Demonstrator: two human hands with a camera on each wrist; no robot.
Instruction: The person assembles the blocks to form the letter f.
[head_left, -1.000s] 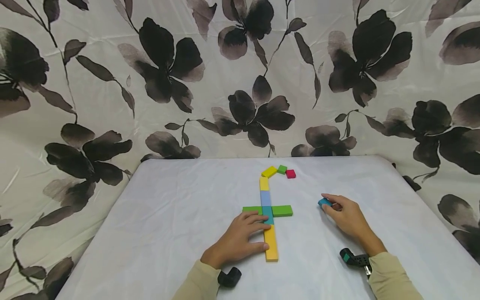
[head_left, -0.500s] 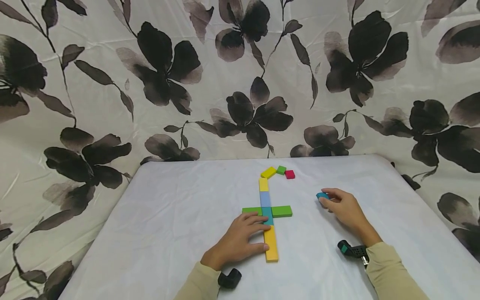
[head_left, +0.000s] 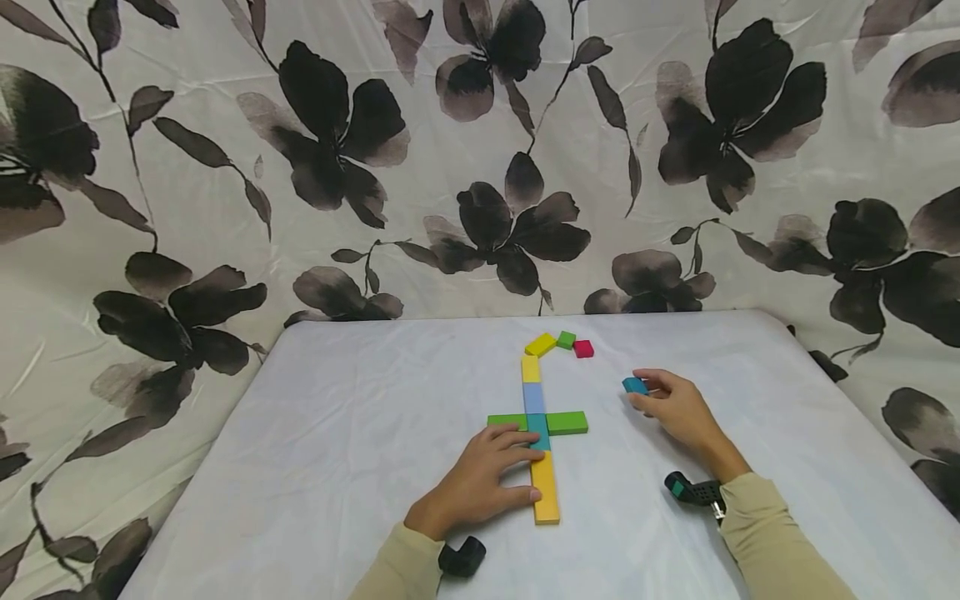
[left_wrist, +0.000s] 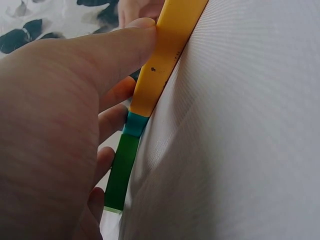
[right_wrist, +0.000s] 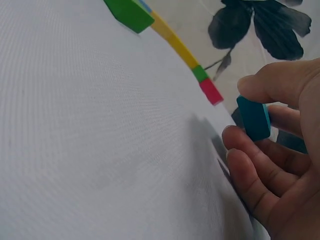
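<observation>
My right hand [head_left: 678, 412] pinches a small blue block [right_wrist: 254, 119] between thumb and fingers, off the table to the right of the row of blocks. My left hand [head_left: 480, 477] rests against the lower row, thumb touching a long orange block [head_left: 545, 492] and fingertips on a teal block [head_left: 538, 431] and the left green block [head_left: 501, 420]. Another green block [head_left: 567, 422] extends rightward from the teal one. Above it stand a light blue block [head_left: 533, 397] and a yellow block [head_left: 531, 368]. A tilted yellow block [head_left: 541, 344], a small green block [head_left: 566, 339] and a red block [head_left: 583, 349] curve right.
A white cloth covers the table [head_left: 337, 400]. Behind it hangs a floral-patterned curtain [head_left: 420, 167]. A black device sits at each wrist, one by the left sleeve [head_left: 397, 567] and one by the right sleeve [head_left: 780, 537].
My right hand has moved left and slightly away from me with the blue block, nearer the red block. The left hand and the laid blocks stay in place.
</observation>
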